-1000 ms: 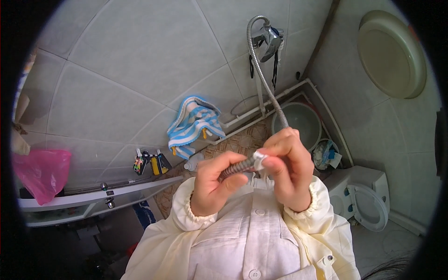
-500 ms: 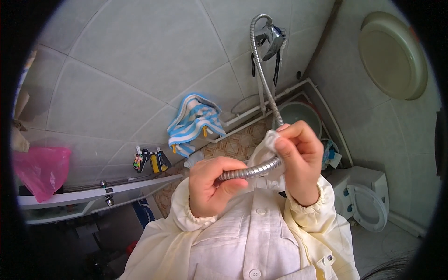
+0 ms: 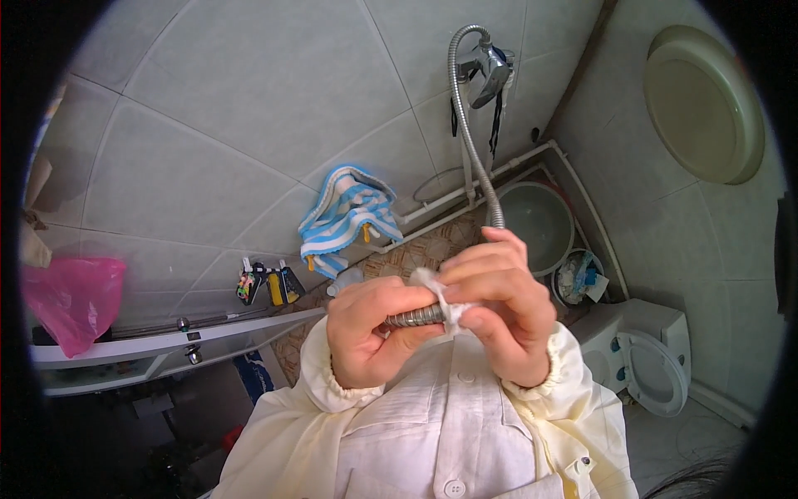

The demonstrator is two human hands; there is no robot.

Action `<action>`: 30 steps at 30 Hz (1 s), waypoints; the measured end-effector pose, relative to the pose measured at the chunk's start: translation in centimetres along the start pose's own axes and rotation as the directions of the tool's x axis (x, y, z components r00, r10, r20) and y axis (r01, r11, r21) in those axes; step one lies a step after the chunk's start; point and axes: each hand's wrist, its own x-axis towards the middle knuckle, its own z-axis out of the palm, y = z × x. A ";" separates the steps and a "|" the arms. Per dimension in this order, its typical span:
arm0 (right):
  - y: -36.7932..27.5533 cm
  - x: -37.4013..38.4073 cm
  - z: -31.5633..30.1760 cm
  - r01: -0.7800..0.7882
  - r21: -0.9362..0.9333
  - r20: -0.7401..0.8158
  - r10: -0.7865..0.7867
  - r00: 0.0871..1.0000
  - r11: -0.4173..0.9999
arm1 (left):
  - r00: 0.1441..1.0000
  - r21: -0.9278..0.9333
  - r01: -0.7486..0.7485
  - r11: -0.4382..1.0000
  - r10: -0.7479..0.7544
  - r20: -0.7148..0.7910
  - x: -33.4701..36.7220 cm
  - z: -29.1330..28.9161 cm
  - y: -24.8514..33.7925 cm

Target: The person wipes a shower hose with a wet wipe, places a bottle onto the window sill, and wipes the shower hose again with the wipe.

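Left hand [image 3: 362,333]: closed round the metal hose [image 3: 416,317], thumb below. Right hand [image 3: 507,312]: thumb and fingers gripping a white cloth [image 3: 453,314] against the hose; how far it wraps round I cannot tell. Hose: in front of the chest between the hands, a further length running up from behind the right hand to the mixer [image 3: 486,79] on the tiled wall. Obstructions, from my remote view: right-hand fingers hide the stretch joining these lengths; the left hand partly covers a pale bottle [image 3: 344,281]. Surroundings: striped towel [image 3: 353,195], blue and white, beyond the left hand; white pipe [image 3: 519,160] along the wall foot; round tub [image 3: 544,223] beyond the right hand, filled bin [image 3: 575,279] just beside it; toilet [image 3: 661,378] at right; oval basin [image 3: 704,108] against the right wall; pink bag [image 3: 79,303] at far left, near a white-edged cabinet [image 3: 158,353].
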 end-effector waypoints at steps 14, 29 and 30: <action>3.5 0.0 0.6 0.060 0.002 0.010 -0.060 0.998 0.998 | 0.964 -0.100 0.005 0.995 -0.032 -0.263 -0.5 -1.1 -0.8; 7.2 -0.8 -1.7 -0.493 0.519 -0.250 0.676 0.693 0.698 | 0.912 -0.358 -0.139 0.923 -0.021 -0.409 -1.0 -3.3 0.5; 6.8 -0.5 -1.9 -0.487 0.606 -0.200 0.712 0.673 0.630 | 0.920 -0.373 -0.133 0.918 -0.026 -0.392 -1.0 -3.3 0.6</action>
